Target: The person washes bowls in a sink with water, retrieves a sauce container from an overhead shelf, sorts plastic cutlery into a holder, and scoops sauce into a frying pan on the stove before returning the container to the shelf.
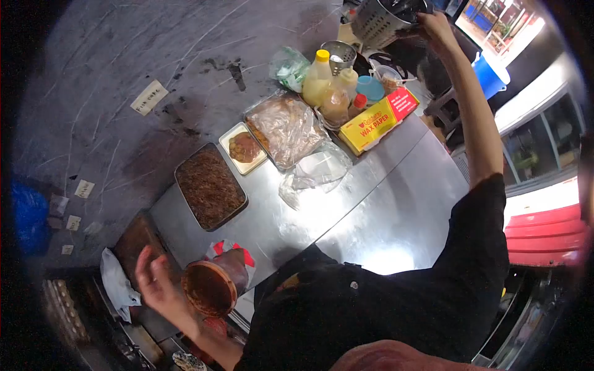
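Steel bench [383, 185], perforated holder [375, 29] at far right, brown tub [232, 287] at near left

The right hand [438, 29] is at the holder's rim, where an uneven pull could tip it; whether those fingers pinch anything cannot be told. The left hand [164, 290], fingers loosely spread, is beside the tub; a wrist knock could spill it.

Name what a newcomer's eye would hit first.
Probably the bright wax paper box beside the bottles on the counter. Then the dark brown food in the metal tray, left of centre. At the top, the right hand at a perforated metal container also stands out.
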`<state>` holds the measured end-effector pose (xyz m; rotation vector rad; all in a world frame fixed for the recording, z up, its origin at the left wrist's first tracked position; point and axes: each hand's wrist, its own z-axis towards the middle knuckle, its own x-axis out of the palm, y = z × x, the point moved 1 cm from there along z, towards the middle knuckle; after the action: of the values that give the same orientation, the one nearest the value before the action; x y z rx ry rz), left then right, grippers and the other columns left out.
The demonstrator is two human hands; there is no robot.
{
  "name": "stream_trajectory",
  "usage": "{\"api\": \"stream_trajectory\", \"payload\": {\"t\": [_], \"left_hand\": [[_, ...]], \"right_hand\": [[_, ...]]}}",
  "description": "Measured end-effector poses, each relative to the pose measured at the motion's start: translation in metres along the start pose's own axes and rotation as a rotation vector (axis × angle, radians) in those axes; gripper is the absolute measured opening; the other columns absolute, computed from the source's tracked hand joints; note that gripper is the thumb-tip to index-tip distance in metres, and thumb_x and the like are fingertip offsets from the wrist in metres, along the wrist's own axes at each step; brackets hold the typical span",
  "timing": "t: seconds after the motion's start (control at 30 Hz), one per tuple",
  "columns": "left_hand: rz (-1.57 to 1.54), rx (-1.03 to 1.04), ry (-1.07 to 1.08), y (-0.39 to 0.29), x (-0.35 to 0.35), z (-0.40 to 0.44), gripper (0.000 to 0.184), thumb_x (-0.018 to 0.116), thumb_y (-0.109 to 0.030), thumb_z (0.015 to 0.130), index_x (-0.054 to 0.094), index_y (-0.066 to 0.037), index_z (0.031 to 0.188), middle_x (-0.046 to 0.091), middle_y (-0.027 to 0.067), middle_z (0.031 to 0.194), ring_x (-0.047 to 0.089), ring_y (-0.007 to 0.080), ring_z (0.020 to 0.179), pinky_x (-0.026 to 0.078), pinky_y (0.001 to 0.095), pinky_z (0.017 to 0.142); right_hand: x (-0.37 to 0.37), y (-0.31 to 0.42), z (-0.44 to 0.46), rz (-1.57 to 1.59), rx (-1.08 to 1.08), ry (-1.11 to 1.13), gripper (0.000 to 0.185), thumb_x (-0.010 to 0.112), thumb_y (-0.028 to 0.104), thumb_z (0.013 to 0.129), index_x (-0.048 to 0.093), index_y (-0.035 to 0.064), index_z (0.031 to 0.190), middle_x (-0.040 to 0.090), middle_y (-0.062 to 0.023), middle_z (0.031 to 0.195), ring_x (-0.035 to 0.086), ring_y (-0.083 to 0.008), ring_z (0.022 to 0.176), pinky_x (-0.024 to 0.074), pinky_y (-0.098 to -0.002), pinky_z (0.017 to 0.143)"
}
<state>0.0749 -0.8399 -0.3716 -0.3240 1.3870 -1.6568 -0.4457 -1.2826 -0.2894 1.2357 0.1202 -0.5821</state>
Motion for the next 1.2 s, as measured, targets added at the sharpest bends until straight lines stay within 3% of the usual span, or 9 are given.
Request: {"api": "stream_trajectory", "payload": {"t": [0.17,0.27,0.37,0.57,0.73,0.83,0.9,1.07,1.2], "left_hand": [[0.356,-0.010,-0.353,0.076,-0.111,0.009,0.033,0.054,-0.020,0.094,0.055,-0.003,0.122,0.056,0.0089,0.121,0.056,0.0206,0.103,0.045,0.0316,0.087],[0.775,-0.083,-0.401,0.182,-0.232,-0.017,0.033,0.054,-0.021,0.093,0.056,-0.001,0.119,0.059,0.0127,0.116,0.057,0.0239,0.104,0.044,0.0339,0.089],[0.864,-0.492,-0.435,0.218,-0.277,-0.066,0.033,0.055,-0.021,0.092,0.057,0.001,0.117,0.063,0.0148,0.105,0.059,0.0250,0.099,0.044,0.0339,0.089],[0.686,-0.647,-0.347,0.282,-0.333,-0.130,0.033,0.051,-0.023,0.092,0.061,0.000,0.114,0.065,0.0156,0.089,0.060,0.0264,0.081,0.048,0.0380,0.074],[0.372,-1.016,-0.457,0.275,-0.327,-0.152,0.027,0.056,-0.017,0.090,0.061,0.001,0.109,0.065,0.0125,0.092,0.061,0.0223,0.087,0.046,0.0324,0.084],[-0.442,-0.802,0.091,0.284,-0.342,-0.146,0.029,0.058,-0.020,0.090,0.060,-0.002,0.112,0.061,0.0077,0.078,0.058,0.0167,0.074,0.049,0.0322,0.070],[0.679,-0.636,-0.384,0.292,-0.335,-0.157,0.040,0.055,-0.026,0.089,0.057,0.000,0.120,0.064,0.0138,0.084,0.059,0.0301,0.071,0.045,0.0453,0.064],[0.481,-0.660,-0.215,0.218,-0.245,-0.122,0.033,0.058,-0.030,0.090,0.064,-0.004,0.109,0.066,0.0072,0.087,0.061,0.0178,0.079,0.047,0.0331,0.067],[0.325,-0.869,-0.246,0.156,-0.202,-0.125,0.045,0.058,-0.040,0.090,0.057,-0.006,0.119,0.064,0.0063,0.105,0.062,0.0169,0.092,0.050,0.0292,0.074]], "right_hand": [[0.054,-0.120,0.109,0.053,0.128,-0.303,0.016,0.053,0.005,0.078,0.057,-0.0071,0.068,0.054,-0.0111,0.059,0.059,-0.0236,0.051,0.0404,-0.0354,0.039],[0.070,-0.213,0.170,0.064,0.298,-0.333,0.010,0.052,0.003,0.077,0.054,-0.0048,0.071,0.056,-0.0160,0.066,0.061,-0.0289,0.053,0.0424,-0.0401,0.039],[0.088,-0.174,0.113,0.458,0.535,-0.151,0.031,0.047,0.002,0.077,0.046,-0.0126,0.104,0.055,-0.0267,0.094,0.064,-0.0467,0.073,0.0528,-0.0495,0.050],[0.125,-0.232,0.133,0.656,0.630,-0.137,0.035,0.041,-0.010,0.073,0.034,-0.0124,0.107,0.050,-0.0305,0.097,0.057,-0.0597,0.075,0.0524,-0.0684,0.064],[0.147,-0.215,0.097,0.588,0.701,-0.006,0.021,0.036,-0.004,0.082,0.041,-0.0079,0.102,0.055,-0.0264,0.091,0.064,-0.0410,0.062,0.0391,-0.0438,0.033],[0.161,-0.221,0.088,0.708,0.773,-0.130,0.020,0.040,-0.001,0.084,0.045,-0.0048,0.103,0.057,-0.0236,0.094,0.063,-0.0342,0.058,0.0389,-0.0414,0.034],[0.164,-0.251,0.091,0.658,0.813,-0.126,0.017,0.047,0.003,0.086,0.052,-0.0017,0.102,0.058,-0.0179,0.093,0.062,-0.0289,0.059,0.0401,-0.0397,0.037],[0.149,-0.259,0.104,0.502,0.584,0.105,0.025,0.048,0.012,0.088,0.053,-0.0006,0.109,0.059,-0.0137,0.100,0.059,-0.0232,0.070,0.0405,-0.0337,0.049],[0.167,-0.150,0.077,0.370,0.318,0.148,0.032,0.048,0.019,0.089,0.053,0.0002,0.114,0.059,-0.0104,0.106,0.057,-0.0186,0.079,0.0409,-0.0289,0.058]]}}
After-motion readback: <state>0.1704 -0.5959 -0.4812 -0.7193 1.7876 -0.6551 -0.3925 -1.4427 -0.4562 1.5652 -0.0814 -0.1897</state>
